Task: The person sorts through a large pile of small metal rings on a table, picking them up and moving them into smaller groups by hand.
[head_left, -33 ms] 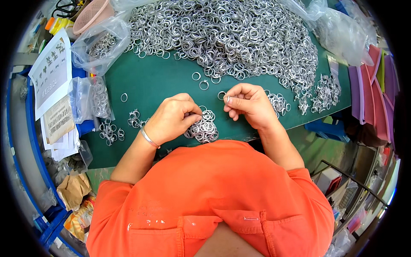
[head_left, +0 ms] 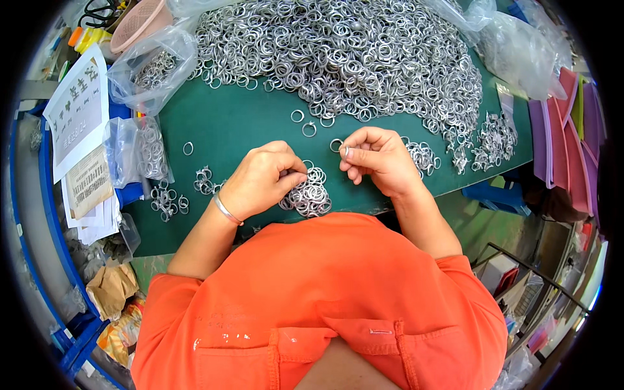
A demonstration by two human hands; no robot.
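My right hand (head_left: 380, 159) is closed in a pinch, with a silver metal ring (head_left: 336, 145) at its thumb and fingertips. Beside it, my left hand (head_left: 266, 174) has its fingers pressed together at the upper left edge of a small pile of rings (head_left: 313, 197). What those left fingers hold, if anything, is hidden. This pile lies close to my body at the near edge of the green table (head_left: 234, 120). A few single rings (head_left: 309, 129) lie just beyond my hands.
A large heap of rings (head_left: 351, 52) covers the table's far side. Smaller clusters (head_left: 422, 157) lie right of my right hand, others (head_left: 168, 200) left of my left wrist. Plastic bags (head_left: 153, 68), printed sheets (head_left: 79, 117) and a pink basket (head_left: 140, 26) stand at left; purple and pink panels (head_left: 565, 136) at right.
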